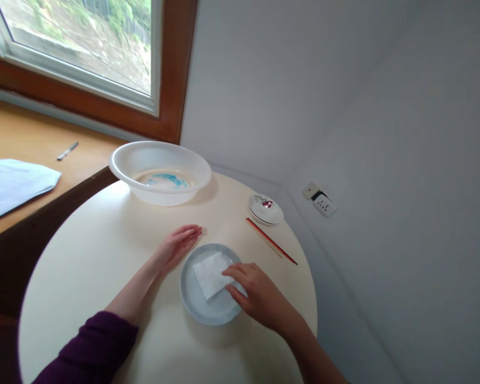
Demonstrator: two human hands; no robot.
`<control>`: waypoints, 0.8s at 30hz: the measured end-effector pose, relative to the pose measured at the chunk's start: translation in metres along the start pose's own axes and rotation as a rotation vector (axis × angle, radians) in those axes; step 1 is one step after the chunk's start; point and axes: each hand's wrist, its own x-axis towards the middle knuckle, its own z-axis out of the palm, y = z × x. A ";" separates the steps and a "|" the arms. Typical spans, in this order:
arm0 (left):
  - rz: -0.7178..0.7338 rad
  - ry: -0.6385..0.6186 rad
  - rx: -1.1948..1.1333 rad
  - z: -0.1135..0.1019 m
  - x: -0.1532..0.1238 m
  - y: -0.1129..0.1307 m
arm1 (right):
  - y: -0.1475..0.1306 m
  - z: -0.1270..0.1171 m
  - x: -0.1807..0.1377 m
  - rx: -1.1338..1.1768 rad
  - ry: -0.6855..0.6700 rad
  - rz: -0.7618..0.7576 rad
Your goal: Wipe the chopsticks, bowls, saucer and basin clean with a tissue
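Observation:
A white folded tissue point(211, 273) lies flat on a pale blue-grey plate point(196, 310). My right hand point(258, 293) reaches over the plate's right rim. Its thumb and fingers are apart, with the fingertips at the tissue's right edge; whether they touch it I cannot tell. Just beyond the plate's upper left rim, my left hand point(180, 241) rests on the table on its side. Its fingers are stretched out and hold nothing.
A translucent basin point(164, 197) with a blue patch in its bottom stands at the back of the round white table point(84, 250). Small stacked dishes point(270, 213) and red chopsticks point(272, 241) lie to the right. Paper point(16, 181) and a pen point(68, 151) lie on the wooden desk.

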 end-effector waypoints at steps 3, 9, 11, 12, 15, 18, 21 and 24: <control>0.068 0.030 0.249 -0.001 0.002 -0.007 | 0.003 0.007 0.006 -0.044 0.040 0.044; 0.056 -0.015 0.428 0.001 0.002 -0.013 | 0.013 0.040 0.027 -0.124 -0.081 -0.115; 0.065 -0.027 0.467 0.001 0.002 -0.013 | 0.016 0.046 0.036 -0.144 -0.099 -0.142; 0.069 -0.032 0.482 0.001 0.002 -0.012 | 0.018 0.048 0.040 -0.144 -0.108 -0.161; 0.077 -0.049 0.512 0.000 0.003 -0.012 | 0.024 0.050 0.053 -0.122 -0.140 -0.207; 0.079 -0.061 0.533 -0.001 0.003 -0.012 | 0.028 0.049 0.060 -0.108 -0.149 -0.175; 0.076 -0.067 0.547 -0.001 0.003 -0.012 | 0.029 0.044 0.060 -0.130 -0.146 -0.115; 0.065 -0.078 0.559 0.000 0.003 -0.012 | 0.027 0.038 0.053 -0.201 -0.192 -0.050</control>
